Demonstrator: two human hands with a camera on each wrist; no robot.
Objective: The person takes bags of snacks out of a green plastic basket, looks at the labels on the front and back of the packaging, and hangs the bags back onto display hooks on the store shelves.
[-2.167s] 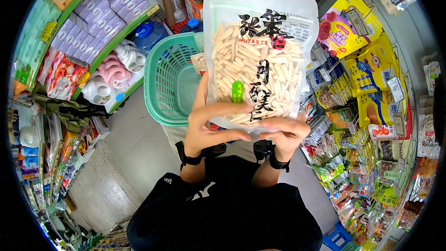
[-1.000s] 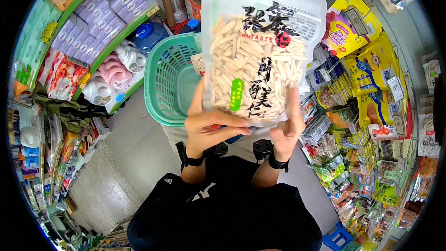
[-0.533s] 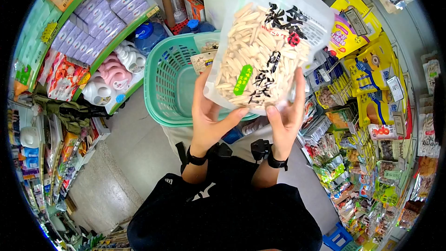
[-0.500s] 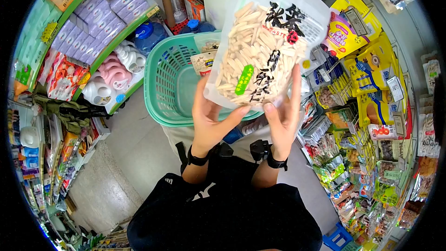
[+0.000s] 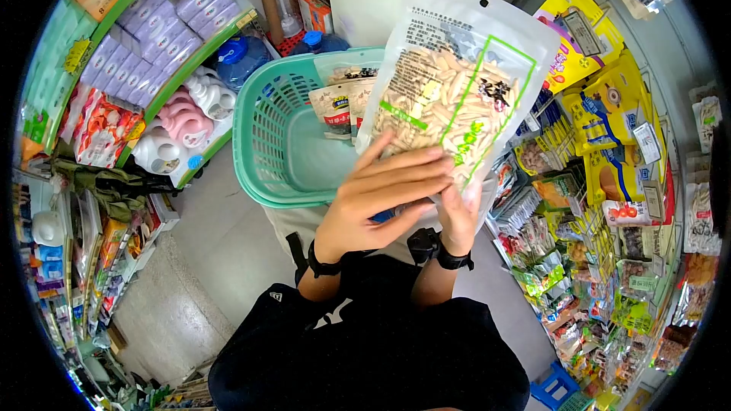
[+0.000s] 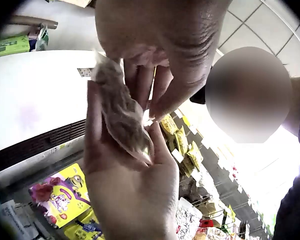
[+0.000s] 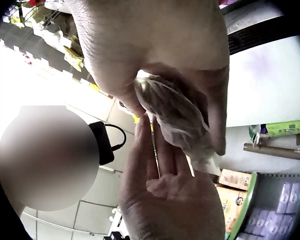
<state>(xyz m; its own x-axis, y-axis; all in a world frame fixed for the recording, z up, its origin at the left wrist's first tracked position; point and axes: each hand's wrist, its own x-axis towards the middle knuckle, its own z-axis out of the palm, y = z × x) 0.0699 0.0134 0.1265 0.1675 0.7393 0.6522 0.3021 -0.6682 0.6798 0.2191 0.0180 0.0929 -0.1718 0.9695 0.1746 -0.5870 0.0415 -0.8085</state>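
A clear-and-white bag of sunflower seeds (image 5: pixel 434 99) is held up in front of the body, tilted to the right, its printed side with small text and a green outline facing the head camera. My right hand (image 5: pixel 458 217) grips the lower edge, thumb in front and the other fingers behind. Across the lower front lie the extended fingers of my left hand (image 5: pixel 377 202), touching the bag. Both wrist views show the bag from its bottom edge, the seed bag (image 6: pixel 121 112) sitting between the right thumb and fingers.
Left of the bag stands a green basket (image 5: pixel 255 148) holding small snack pouches (image 5: pixel 335 110). Shelves with purple tissue packs (image 5: pixel 156 27) and detergent bottles (image 5: pixel 183 122) are at left. Hanging snack bags (image 5: pixel 609 106) line the right side. A blue stool (image 5: pixel 554 387) is at lower right.
The bag has been turned over, from its large black lettering to its small-text side. My left hand has moved from the bag's lower left side to across its front. More pouches show in the basket.
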